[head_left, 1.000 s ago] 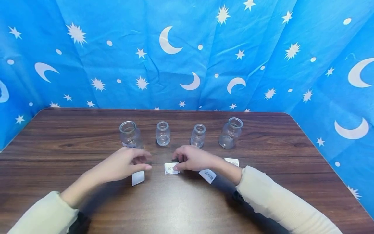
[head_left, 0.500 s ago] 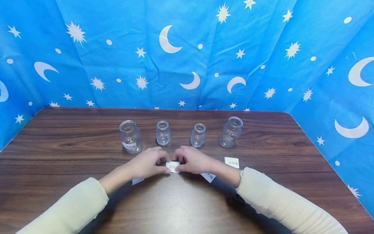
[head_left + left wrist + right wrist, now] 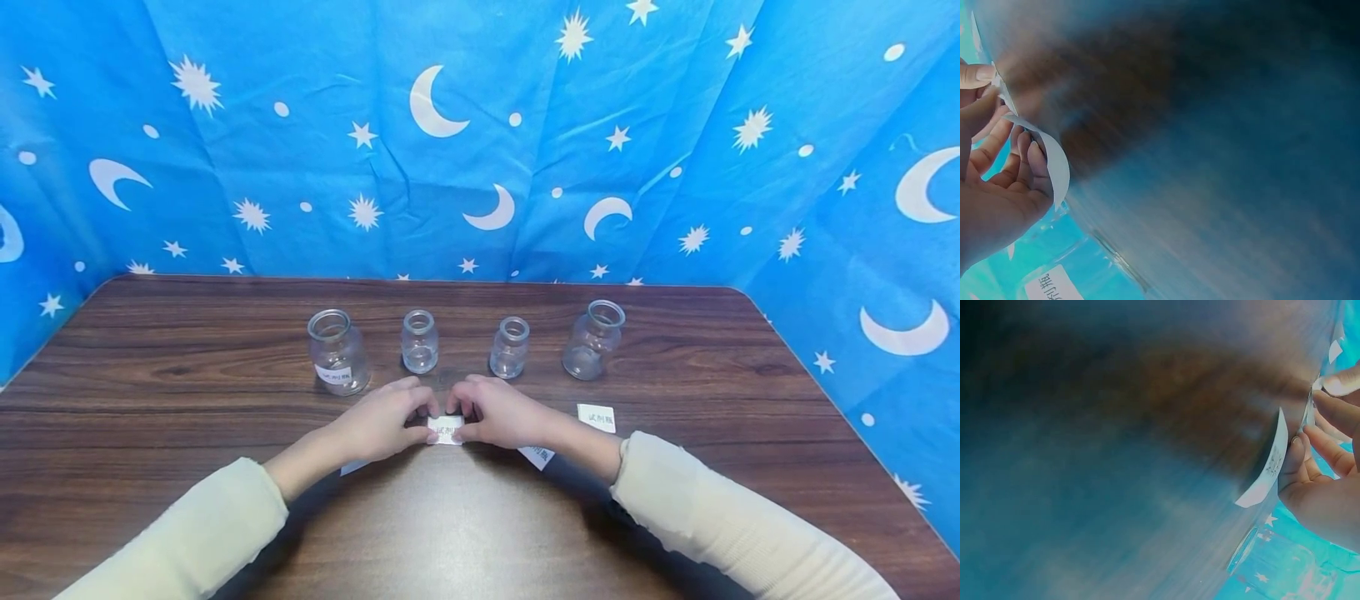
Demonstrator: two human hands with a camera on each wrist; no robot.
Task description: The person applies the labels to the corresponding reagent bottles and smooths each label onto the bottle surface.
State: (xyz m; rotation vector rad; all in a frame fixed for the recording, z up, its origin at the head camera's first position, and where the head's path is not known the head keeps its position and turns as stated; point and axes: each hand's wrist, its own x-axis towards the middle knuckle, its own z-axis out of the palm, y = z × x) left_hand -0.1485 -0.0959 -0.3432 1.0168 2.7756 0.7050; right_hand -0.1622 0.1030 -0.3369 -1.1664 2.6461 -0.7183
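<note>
A small white paper label (image 3: 446, 429) with printed characters lies between my hands at the middle of the table. My left hand (image 3: 381, 423) pinches its left edge between thumb and fingers. From the other side, my right hand (image 3: 506, 412) pinches its right edge. A second label (image 3: 537, 455) pokes out from under the right wrist, and a curved loose label (image 3: 1267, 472) shows beside that hand in the right wrist view. Under the left hand another label (image 3: 352, 467) is mostly hidden; in the left wrist view it appears as a curled strip (image 3: 1057, 165).
Behind the hands stand a large glass jar (image 3: 336, 354) bearing a label, two small jars (image 3: 419, 343) (image 3: 509, 350) and another large jar (image 3: 592, 342). One more label (image 3: 597, 417) lies right of the right forearm. A blue curtain (image 3: 480, 167) hangs behind the table.
My left hand has moved right, from beside the left label to the middle label, and now pinches its left edge. The right hand has stayed nearly in place; the label has shifted slightly right.
</note>
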